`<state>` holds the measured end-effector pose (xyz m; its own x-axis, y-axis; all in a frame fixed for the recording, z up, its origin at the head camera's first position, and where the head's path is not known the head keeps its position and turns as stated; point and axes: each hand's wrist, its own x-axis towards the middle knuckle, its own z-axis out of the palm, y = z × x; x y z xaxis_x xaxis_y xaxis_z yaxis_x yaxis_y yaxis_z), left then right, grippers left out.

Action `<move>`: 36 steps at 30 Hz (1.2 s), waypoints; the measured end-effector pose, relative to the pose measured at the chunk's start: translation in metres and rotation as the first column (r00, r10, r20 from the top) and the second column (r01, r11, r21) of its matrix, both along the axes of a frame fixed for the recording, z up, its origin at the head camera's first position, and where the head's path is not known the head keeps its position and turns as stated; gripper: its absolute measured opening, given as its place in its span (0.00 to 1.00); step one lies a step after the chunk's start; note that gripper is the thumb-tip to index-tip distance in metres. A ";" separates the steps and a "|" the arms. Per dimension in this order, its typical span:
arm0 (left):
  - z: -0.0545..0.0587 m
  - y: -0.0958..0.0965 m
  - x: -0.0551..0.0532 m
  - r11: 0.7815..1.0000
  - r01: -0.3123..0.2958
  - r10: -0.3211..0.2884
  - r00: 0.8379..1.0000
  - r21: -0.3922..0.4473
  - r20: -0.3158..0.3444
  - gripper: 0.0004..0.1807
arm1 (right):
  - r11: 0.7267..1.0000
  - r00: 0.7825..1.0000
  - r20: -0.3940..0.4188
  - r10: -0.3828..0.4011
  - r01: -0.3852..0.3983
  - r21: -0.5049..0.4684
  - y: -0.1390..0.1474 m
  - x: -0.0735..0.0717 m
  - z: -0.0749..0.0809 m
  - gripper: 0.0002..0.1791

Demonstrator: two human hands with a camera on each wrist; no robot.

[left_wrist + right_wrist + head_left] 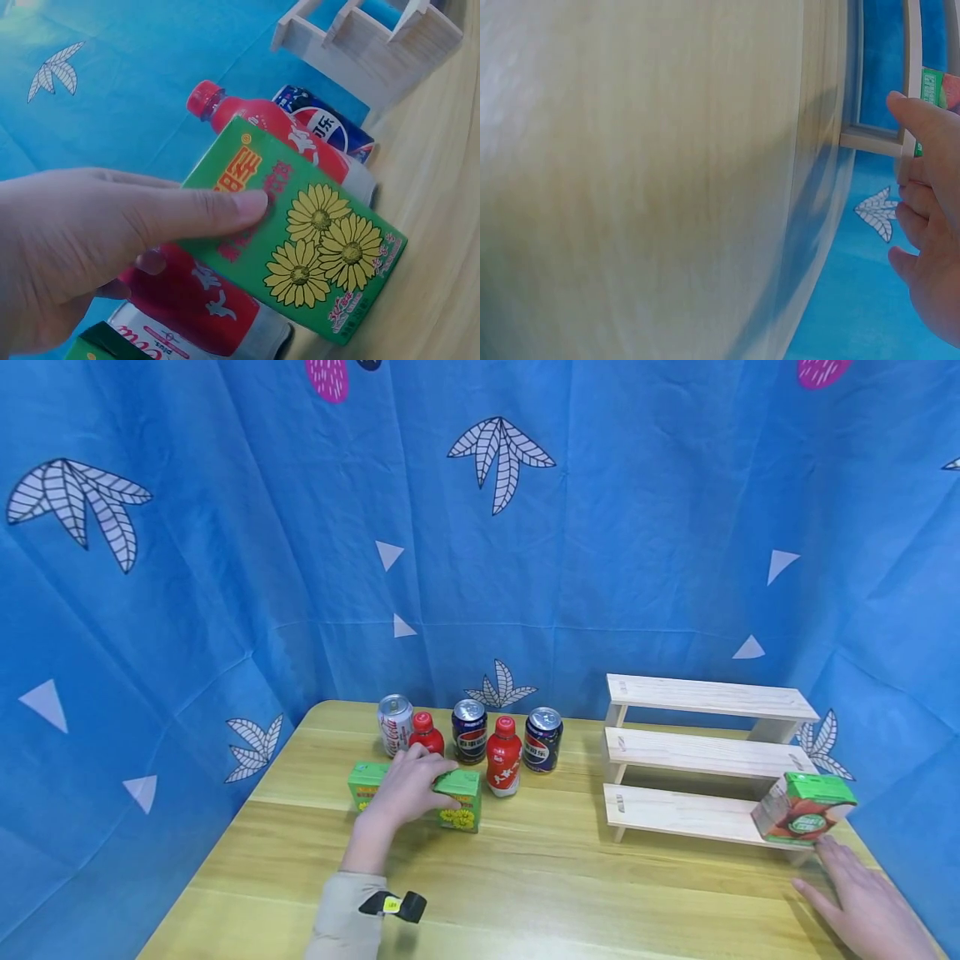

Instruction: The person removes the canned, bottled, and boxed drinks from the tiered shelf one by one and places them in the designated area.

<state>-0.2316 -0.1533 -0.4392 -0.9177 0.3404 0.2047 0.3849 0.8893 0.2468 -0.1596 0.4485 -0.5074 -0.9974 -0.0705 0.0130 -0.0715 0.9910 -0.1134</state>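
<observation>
My left hand point(408, 789) pinches a green drink carton point(461, 806) with yellow flowers. In the left wrist view the thumb lies across the front of this carton point(337, 247), while the other fingers are partly hidden behind. Just left of the hand stands a second green carton point(366, 781). Close behind are two red bottles point(504, 760). Over at the right, my right hand point(862, 889) has its fingers extended, fingertips right at the lower corner of a green-topped carton point(806, 810). That carton sits at the right end of the wooden rack's lowest step point(682, 814).
Behind the red bottles stand two dark blue cola cans point(543, 742) and a white-and-silver cola can point(395, 727). The three-step wooden rack point(705, 696) occupies the back right of the table point(540, 885). Blue patterned cloth point(637, 527) hangs around the table.
</observation>
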 end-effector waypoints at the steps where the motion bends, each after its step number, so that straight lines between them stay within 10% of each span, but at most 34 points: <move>1: 0.001 0.000 0.000 1.000 0.005 -0.005 1.000 -0.009 -0.002 0.35 | 1.000 1.000 -0.001 0.002 -0.002 0.001 0.000 0.000 0.001 0.51; 24: 0.008 0.017 0.016 0.997 0.028 -0.038 0.990 -0.074 -0.134 0.36 | 0.999 1.000 0.014 0.021 -0.021 -0.025 -0.002 0.004 -0.002 0.51; 29: 0.011 0.025 0.016 0.990 0.094 -0.116 0.963 -0.101 -0.244 0.34 | 0.999 1.000 0.011 0.019 -0.019 -0.028 0.001 0.003 -0.003 0.51; 36: 0.018 0.046 0.010 0.973 0.180 -0.224 0.884 -0.144 -0.410 0.28 | 0.999 1.000 -0.015 0.023 -0.024 -0.037 -0.001 0.003 0.001 0.49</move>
<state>-0.2212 -0.1070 -0.4209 -0.6619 0.5482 0.5112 0.6070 0.7922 -0.0635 -0.1562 0.4473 -0.5065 -0.9952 -0.0930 0.0310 -0.0966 0.9842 -0.1485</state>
